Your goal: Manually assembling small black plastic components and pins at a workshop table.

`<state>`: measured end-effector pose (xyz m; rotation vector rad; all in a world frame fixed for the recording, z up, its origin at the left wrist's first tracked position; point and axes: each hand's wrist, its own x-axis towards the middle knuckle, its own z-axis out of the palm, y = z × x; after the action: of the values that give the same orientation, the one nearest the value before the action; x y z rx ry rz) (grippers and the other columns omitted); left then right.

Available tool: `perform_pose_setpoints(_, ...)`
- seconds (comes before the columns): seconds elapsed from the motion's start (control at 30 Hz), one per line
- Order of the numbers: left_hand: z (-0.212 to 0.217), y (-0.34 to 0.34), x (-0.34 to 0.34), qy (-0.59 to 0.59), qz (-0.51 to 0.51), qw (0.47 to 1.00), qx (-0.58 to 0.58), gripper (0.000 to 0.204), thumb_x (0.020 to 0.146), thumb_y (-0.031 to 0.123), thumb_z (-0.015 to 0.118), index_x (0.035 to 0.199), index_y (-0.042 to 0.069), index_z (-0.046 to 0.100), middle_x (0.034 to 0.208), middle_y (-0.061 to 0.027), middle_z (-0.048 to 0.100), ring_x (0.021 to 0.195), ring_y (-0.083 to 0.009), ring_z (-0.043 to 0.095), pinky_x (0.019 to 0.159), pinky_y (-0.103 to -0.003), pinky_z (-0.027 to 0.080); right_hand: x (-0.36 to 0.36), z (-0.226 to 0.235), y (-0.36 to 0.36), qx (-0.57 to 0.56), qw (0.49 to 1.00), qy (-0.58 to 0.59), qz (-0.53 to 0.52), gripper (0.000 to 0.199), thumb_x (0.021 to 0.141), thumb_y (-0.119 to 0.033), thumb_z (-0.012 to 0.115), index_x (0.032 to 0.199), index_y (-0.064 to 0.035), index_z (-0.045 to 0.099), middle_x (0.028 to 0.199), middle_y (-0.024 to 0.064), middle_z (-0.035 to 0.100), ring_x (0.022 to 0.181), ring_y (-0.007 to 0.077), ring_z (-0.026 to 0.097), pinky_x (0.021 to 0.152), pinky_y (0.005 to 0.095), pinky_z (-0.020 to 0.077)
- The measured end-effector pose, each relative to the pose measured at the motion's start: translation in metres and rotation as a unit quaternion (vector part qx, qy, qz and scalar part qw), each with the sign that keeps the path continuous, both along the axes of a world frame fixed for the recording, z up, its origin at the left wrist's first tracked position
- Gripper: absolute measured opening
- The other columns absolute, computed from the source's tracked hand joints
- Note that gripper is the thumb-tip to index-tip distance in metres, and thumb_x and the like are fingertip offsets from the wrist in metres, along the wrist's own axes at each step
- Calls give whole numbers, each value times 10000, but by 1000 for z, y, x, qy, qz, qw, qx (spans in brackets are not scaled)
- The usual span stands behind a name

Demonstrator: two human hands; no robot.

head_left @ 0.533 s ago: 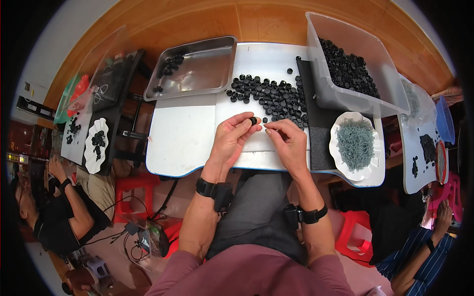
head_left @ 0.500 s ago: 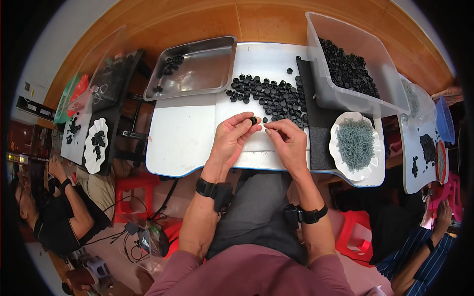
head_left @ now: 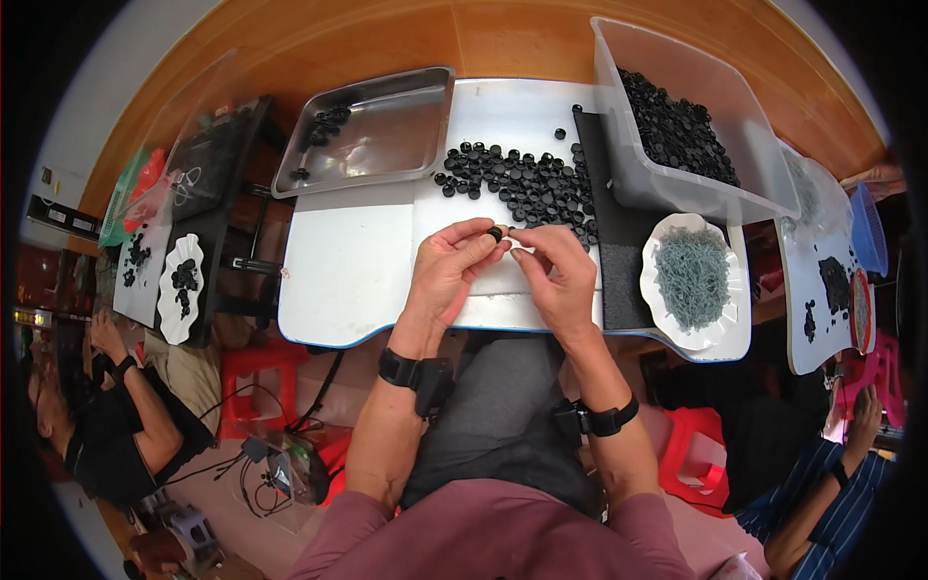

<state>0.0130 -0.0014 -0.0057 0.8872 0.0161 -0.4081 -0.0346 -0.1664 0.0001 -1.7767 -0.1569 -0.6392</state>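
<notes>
My left hand (head_left: 449, 269) pinches a small round black cap (head_left: 496, 233) between thumb and fingers, above the front part of the white table. Close on its right is my right hand (head_left: 553, 280), fingers bent and thumb drawn in, the index fingertip right beside the cap. Whatever sits between those right fingertips is too small to make out. Just beyond both hands, many loose black caps (head_left: 532, 184) lie spread over the white table (head_left: 348, 256).
A metal tray (head_left: 387, 145) with a few black pieces stands back left. At right are a clear bin (head_left: 657, 193) of black caps, a black mat (head_left: 623, 261) and a scalloped white plate (head_left: 691, 340) of grey-green thin pieces. Other people sit at both sides.
My right fingertips have moved up and left, closer to the cap in my left hand. The left hand keeps its pinch. The whole view has shifted slightly.
</notes>
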Motion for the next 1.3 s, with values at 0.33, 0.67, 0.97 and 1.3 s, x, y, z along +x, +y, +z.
perform_pose_setpoints(0.33,4,-12,-8,-50,25,992,116,283,880,-15,760,1148,-67,684,1056,-142,746,908,-161,724,866,-276,593,1,-2,4,-27,999,-28,-11,228,838,87,728,1038,-20,749,955,105,697,760,176,680,616,265,534)
perform_pose_setpoints(0.67,-4,-23,-19,-115,94,966,210,302,881,-17,751,1170,-78,685,1081,-128,744,962,-150,728,859,-254,580,-1,-5,-2,108,985,121,54,233,896,76,595,1066,36,750,991,93,717,756,120,675,683,234,534)
perform_pose_setpoints(0.97,4,-26,-24,-118,76,961,239,323,899,-5,719,1213,-73,683,1050,-125,751,951,-145,725,836,-254,589,2,-12,-1,140,975,165,41,128,907,8,710,1029,35,738,915,55,725,762,90,658,697,235,526)
perform_pose_setpoints(1.3,2,-30,-25,-133,92,957,241,312,913,-42,689,1221,-84,662,1120,-154,733,1035,-180,715,915,-288,594,4,-10,-1,166,971,167,40,114,916,-8,724,1021,38,728,884,40,725,747,78,656,679,225,537)
